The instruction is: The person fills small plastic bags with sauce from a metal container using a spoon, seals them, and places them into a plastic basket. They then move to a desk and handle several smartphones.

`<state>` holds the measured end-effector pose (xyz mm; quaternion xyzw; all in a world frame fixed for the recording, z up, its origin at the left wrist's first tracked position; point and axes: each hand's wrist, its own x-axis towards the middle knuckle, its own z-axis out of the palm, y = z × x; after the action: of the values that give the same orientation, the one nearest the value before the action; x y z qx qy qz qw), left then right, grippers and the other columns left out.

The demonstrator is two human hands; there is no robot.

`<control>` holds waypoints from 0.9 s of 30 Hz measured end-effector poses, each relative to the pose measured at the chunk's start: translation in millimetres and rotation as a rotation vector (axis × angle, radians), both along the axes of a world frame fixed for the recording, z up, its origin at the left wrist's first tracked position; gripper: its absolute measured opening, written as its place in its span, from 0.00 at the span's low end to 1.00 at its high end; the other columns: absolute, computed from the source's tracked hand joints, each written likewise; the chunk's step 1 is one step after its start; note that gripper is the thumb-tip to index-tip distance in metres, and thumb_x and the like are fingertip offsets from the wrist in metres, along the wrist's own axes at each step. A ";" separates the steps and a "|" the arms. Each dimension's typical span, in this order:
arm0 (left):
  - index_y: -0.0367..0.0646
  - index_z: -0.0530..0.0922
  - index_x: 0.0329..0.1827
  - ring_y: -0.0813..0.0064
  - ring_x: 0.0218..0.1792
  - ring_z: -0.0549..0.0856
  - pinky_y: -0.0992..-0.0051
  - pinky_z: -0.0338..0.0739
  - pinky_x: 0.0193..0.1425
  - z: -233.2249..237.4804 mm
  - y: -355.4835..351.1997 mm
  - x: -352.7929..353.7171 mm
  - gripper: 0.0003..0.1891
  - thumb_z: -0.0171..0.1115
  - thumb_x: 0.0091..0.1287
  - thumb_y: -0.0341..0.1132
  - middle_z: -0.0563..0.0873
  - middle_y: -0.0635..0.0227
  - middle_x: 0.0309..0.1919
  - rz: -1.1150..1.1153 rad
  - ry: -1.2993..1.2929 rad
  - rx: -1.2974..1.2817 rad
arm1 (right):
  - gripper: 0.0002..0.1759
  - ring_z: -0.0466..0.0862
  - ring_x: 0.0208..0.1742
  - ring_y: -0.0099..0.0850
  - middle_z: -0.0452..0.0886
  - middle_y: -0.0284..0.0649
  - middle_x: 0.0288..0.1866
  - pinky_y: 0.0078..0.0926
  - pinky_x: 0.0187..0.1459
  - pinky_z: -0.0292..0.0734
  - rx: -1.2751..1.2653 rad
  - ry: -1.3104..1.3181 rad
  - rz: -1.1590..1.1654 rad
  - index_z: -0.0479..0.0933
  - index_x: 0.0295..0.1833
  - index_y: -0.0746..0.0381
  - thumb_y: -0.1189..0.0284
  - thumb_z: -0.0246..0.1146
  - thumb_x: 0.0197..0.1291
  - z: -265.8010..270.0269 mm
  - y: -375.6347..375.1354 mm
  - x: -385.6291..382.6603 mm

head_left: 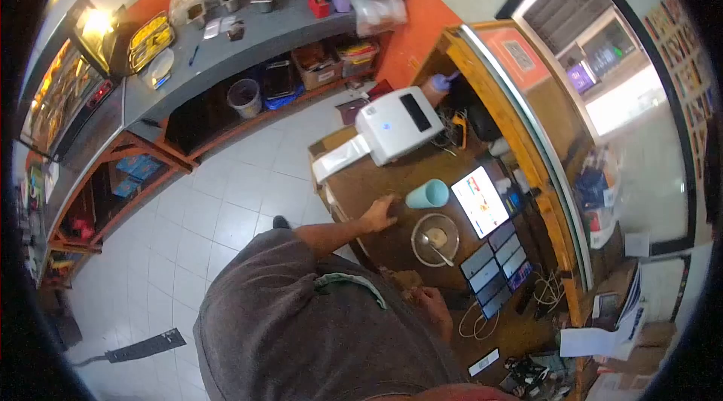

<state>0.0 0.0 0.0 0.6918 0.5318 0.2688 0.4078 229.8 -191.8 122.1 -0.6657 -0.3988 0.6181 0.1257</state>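
Note:
My left hand (379, 214) rests on the brown desk (361, 184) near its edge, fingers apart and holding nothing. Just beyond its fingertips stands a light teal cup (428, 195). A clear round bowl (423, 255) sits below the cup, with a pale lump of food (437, 237) and a spoon (444, 256) in it. Close to my body, my right hand (434, 312) has its fingers curled by a brownish thing that is too blurred to make out.
A white machine (399, 124) stands at the desk's back left. Right of the bowl are a lit tablet (480, 201), a dark multi-panel screen (493, 269) and cables (553, 292). A grey counter (218, 54) with trays lies across the tiled floor (218, 175).

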 end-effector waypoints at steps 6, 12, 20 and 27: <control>0.40 0.75 0.50 0.66 0.40 0.85 0.68 0.80 0.46 -18.4 -37.0 -179.8 0.16 0.65 0.59 0.32 0.85 0.63 0.36 -0.123 -0.322 -0.122 | 0.23 0.74 0.29 0.25 0.78 0.33 0.27 0.27 0.34 0.70 0.056 -0.089 0.395 0.79 0.32 0.64 0.52 0.61 0.63 -13.7 87.7 -134.4; 0.40 0.78 0.47 0.74 0.42 0.85 0.71 0.80 0.47 0.8 -39.2 -373.9 0.13 0.66 0.62 0.33 0.85 0.65 0.41 0.189 -0.293 -0.282 | 0.19 0.74 0.25 0.21 0.76 0.32 0.22 0.22 0.27 0.68 0.351 0.013 0.492 0.78 0.33 0.66 0.59 0.63 0.63 -10.7 182.3 -295.8; 0.39 0.79 0.49 0.73 0.44 0.84 0.71 0.79 0.51 22.0 6.5 -490.4 0.15 0.65 0.64 0.38 0.85 0.63 0.42 0.540 -0.289 -0.152 | 0.16 0.77 0.27 0.28 0.82 0.44 0.29 0.28 0.33 0.73 0.447 -0.103 0.667 0.82 0.44 0.62 0.60 0.64 0.59 -9.6 304.6 -433.7; 0.39 0.78 0.52 0.73 0.44 0.83 0.74 0.77 0.47 18.6 77.5 -557.4 0.18 0.65 0.64 0.40 0.84 0.65 0.45 0.735 -0.450 -0.206 | 0.13 0.79 0.32 0.25 0.83 0.38 0.30 0.26 0.35 0.73 0.745 0.034 0.824 0.82 0.42 0.65 0.65 0.65 0.59 -33.1 485.7 -560.5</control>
<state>-557.4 77.5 18.6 0.3364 0.6645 0.4856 0.4576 -330.7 293.9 89.0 -0.3550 -0.8157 0.4440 0.1069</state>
